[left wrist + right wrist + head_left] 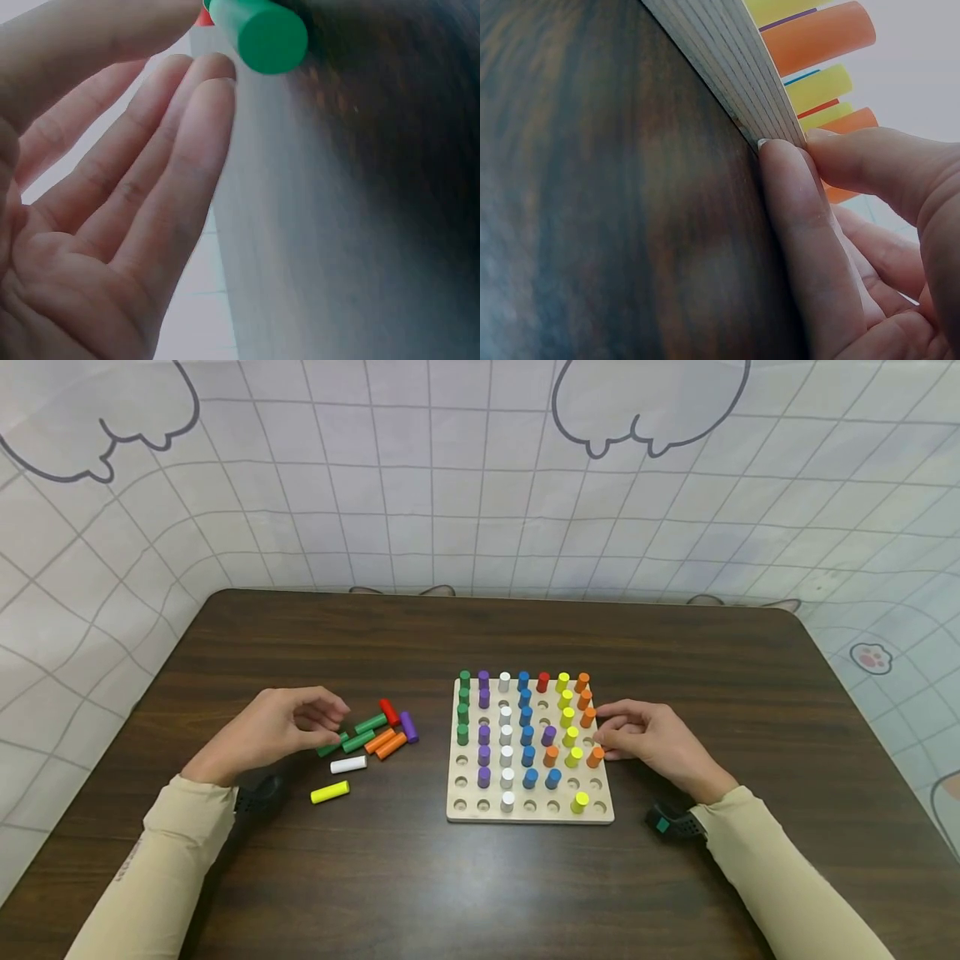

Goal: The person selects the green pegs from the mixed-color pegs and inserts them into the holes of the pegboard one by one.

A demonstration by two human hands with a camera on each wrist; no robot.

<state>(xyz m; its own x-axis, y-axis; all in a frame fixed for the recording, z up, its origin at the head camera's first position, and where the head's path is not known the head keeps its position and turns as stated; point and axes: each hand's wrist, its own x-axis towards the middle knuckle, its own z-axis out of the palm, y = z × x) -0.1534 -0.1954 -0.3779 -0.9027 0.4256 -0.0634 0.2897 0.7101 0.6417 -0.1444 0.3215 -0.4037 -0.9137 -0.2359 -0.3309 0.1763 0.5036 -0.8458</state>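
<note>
Right fingers [799,195] pinch the pegboard [472,793] (left thumb and fingers [199,142] apart).

I see a dark wood-grained table [360,893] under the left hand [266,728] and right hand [662,743], light pooling on their wrist side; beyond them, a white gridded backdrop [457,485] with rounded outlines [651,410].
</note>
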